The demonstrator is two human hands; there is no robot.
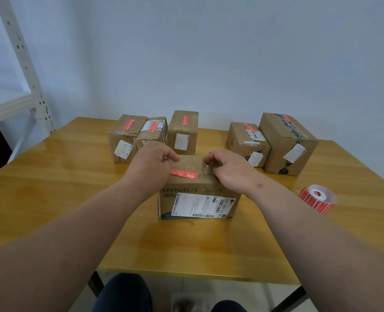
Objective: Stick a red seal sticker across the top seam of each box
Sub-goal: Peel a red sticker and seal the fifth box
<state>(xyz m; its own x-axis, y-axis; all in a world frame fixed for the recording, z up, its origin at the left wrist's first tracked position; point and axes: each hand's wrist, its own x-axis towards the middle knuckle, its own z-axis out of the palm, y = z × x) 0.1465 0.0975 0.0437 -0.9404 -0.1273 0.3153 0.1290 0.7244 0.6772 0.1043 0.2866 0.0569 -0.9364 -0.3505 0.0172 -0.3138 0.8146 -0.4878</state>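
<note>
A brown cardboard box [199, 199] printed "HYNAUT", with a white shipping label on its front, stands in the middle of the table. A red seal sticker [183, 173] lies on its top near the front edge. My left hand [151, 164] rests on the box's top left side, fingers curled, its side touching the sticker's left end. My right hand [227, 168] rests on the top right side, fingers bent down onto the taped seam. Neither hand lifts anything. The roll of red seal stickers [318, 198] lies on its side at the right.
Several smaller cardboard boxes with red stickers on top stand in a row behind: three at the left [125, 137], two at the right [287, 143]. The yellow wooden table [74, 199] meets a white wall. A white metal shelf [26, 70] stands at the far left.
</note>
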